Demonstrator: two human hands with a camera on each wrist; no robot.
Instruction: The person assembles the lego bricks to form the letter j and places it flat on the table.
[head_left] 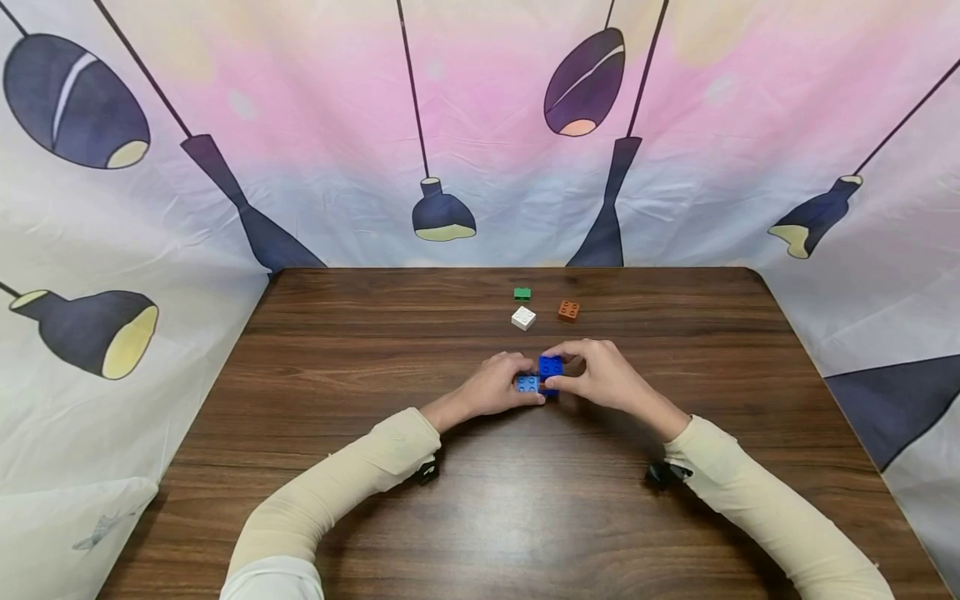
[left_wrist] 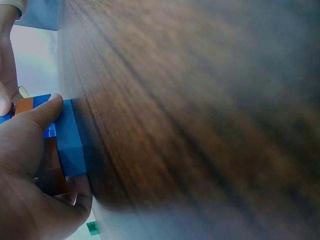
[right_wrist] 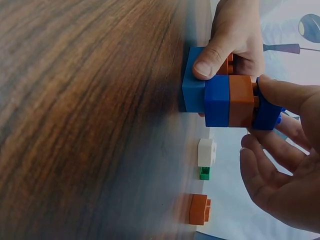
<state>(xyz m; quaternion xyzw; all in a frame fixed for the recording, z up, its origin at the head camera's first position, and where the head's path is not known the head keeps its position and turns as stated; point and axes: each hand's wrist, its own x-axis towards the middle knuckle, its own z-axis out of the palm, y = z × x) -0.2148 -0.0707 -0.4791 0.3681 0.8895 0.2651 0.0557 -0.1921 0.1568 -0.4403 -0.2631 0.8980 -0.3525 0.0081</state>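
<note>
Gripping the light-blue brick [head_left: 527,384] with the left hand [head_left: 495,385] at nine o'clock, laying the thumb along the near side and touching the far side with the fingers. Pinching the upper dark-blue two-by-two brick [head_left: 551,367] between thumb and fingers of the right hand [head_left: 607,377] at three o'clock. Stacking low over the wood-grain table [head_left: 337,350]: light-blue brick at the bottom, then the lower dark-blue brick [right_wrist: 216,101], then the stacked orange-brown brick [right_wrist: 241,101]. Tilting the topmost brick above that, exposing studs through a gap; so, probably being midway through seating it. Seemingly calling next for squaring it over those studs and pressing straight down, while bracing the bottom. Lying apart beyond the hands: the white brick [head_left: 523,318] toward eleven o'clock, the small green brick [head_left: 522,294] farther out between eleven and twelve, the loose orange-brown brick [head_left: 568,311] toward one.
</note>
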